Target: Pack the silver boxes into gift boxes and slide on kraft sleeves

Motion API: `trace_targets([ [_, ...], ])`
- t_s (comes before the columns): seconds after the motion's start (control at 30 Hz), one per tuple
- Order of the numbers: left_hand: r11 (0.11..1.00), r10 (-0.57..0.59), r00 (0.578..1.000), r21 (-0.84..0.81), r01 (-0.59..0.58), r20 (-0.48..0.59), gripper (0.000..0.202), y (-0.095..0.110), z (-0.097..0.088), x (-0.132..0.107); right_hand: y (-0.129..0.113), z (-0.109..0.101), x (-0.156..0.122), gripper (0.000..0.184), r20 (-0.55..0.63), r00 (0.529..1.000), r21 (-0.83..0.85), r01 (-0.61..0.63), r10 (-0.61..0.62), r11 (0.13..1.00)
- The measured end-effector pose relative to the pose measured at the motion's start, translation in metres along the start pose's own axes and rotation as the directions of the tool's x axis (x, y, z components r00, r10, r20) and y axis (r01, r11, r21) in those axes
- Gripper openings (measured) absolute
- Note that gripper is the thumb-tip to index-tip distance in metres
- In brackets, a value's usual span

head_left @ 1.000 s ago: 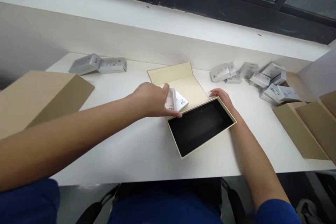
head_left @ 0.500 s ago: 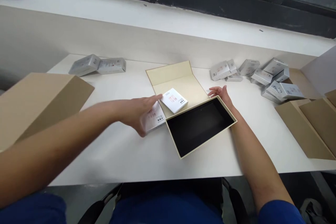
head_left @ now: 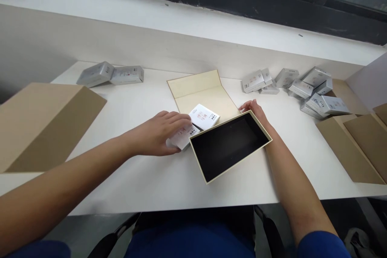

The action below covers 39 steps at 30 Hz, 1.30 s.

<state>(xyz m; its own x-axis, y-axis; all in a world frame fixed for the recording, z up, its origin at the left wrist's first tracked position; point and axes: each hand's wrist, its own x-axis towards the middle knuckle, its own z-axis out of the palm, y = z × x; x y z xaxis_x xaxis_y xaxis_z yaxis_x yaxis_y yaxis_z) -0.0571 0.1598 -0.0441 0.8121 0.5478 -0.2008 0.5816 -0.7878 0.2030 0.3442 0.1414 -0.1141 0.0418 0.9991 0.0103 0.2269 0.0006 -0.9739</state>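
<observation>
My left hand point(head_left: 163, 133) is closed around the sides of a small white carton point(head_left: 184, 138) with red and black print, which is tilted beside the gift box. Against it, a second white carton point(head_left: 204, 117) lies on the cream lid point(head_left: 196, 84), which is folded open flat behind the box. The gift box point(head_left: 231, 145) has cream edges and a bare black inside. At its far right corner, my right hand point(head_left: 254, 109) curls around the outside, with its fingertips partly hidden behind the wall.
Several silver-white cartons point(head_left: 314, 88) are piled at the back right, and two more point(head_left: 127, 75) lie at the back left. A brown cardboard box point(head_left: 57, 129) stands on the left; another open cardboard box point(head_left: 350, 145) is on the right. The white table point(head_left: 145, 185) ends near my body.
My left hand has closed on the left carton and tilted it up. The other carton has shifted slightly right. My right hand's fingers have drawn in against the gift box.
</observation>
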Motion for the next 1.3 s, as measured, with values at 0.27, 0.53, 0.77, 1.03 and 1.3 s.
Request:
trace_targets([
  [0.27,0.995,-0.095,0.995,-0.002,0.095,0.028,0.077,-0.003,0.003,0.001,-0.008,0.004,-0.002,0.086,-0.054,0.998,0.014,0.024,-0.024,1.0],
  [0.53,0.997,-0.044,0.968,0.052,0.058,-0.245,0.065,-0.014,-0.034,-0.016,-0.009,0.005,-0.003,0.085,-0.058,0.998,0.036,0.004,-0.002,0.999],
  [0.77,0.994,-0.082,0.996,-0.075,0.084,0.026,0.084,0.011,-0.056,0.07,-0.006,0.004,0.0,0.08,-0.06,0.998,0.075,0.016,-0.012,0.997],
  [1.03,0.995,-0.098,0.987,0.034,0.094,0.128,0.073,0.02,-0.049,0.101,-0.003,0.004,0.004,0.081,-0.072,0.997,0.1,0.001,0.007,0.995],
  [1.3,0.997,-0.026,0.994,0.069,0.018,0.11,0.071,0.033,-0.04,0.112,-0.002,0.004,0.003,0.071,-0.096,0.995,0.085,0.005,0.004,0.996],
])
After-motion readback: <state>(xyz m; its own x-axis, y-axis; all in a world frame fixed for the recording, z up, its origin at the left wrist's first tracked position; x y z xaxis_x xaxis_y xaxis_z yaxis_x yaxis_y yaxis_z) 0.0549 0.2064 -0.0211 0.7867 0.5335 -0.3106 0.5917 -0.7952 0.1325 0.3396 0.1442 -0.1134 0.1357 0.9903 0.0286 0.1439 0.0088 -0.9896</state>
